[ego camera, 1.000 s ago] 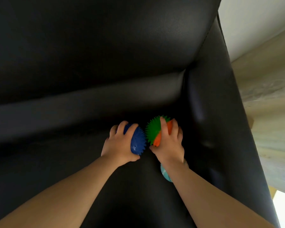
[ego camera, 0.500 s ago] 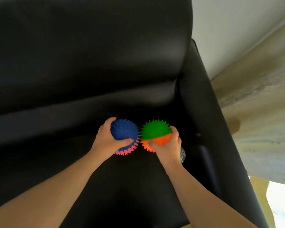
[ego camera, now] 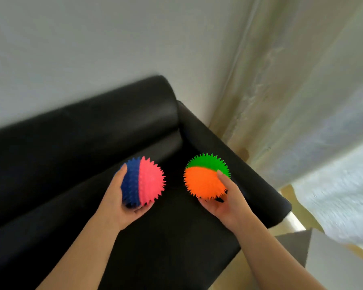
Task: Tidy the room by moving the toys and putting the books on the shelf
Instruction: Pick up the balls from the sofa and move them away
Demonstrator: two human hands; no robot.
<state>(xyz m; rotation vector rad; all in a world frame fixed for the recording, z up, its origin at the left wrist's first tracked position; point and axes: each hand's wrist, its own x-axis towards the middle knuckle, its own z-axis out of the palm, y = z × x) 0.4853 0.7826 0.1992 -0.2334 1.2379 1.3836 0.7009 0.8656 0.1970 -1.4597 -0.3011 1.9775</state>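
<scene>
Both forearms ran off the bottom edge. The left hand (ego camera: 120, 206) cupped a blue and pink spiky ball (ego camera: 144, 182) from below, its fingers curled round the blue side and mostly hidden behind it. The right hand (ego camera: 226, 204) gripped a green and orange spiky ball (ego camera: 204, 181) the same way. The balls were held apart above the black sofa (ego camera: 71, 143) seat. Neither had a long axis. One seam stood upright, pink to the right. The other tilted, green on the far side. Beyond hung a blurred curtain (ego camera: 291, 91).
</scene>
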